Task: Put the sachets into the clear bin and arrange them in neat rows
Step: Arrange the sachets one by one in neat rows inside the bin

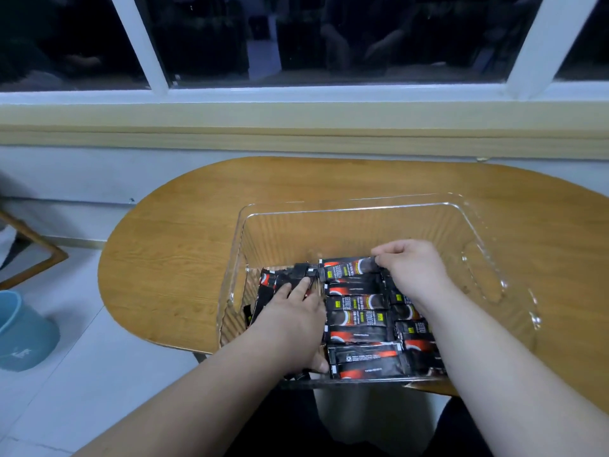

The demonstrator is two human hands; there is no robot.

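Note:
A clear plastic bin (346, 209) stands on the oval wooden table (184, 245). Several black sachets with red and white print (359, 321) lie in rows on its near floor. Both my hands are inside the bin. My left hand (293, 321) lies flat with straight fingers on the left pile of sachets (270, 285). My right hand (412, 265) pinches the right end of the farthest sachet (349, 268), which lies crosswise at the head of the middle row. My right forearm hides part of the right-hand row.
The far half of the bin floor holds no sachets. A window with white frames and a pale sill runs behind the table. A teal waste bin (23, 334) stands on the tiled floor at left, beside a wooden frame (43, 255).

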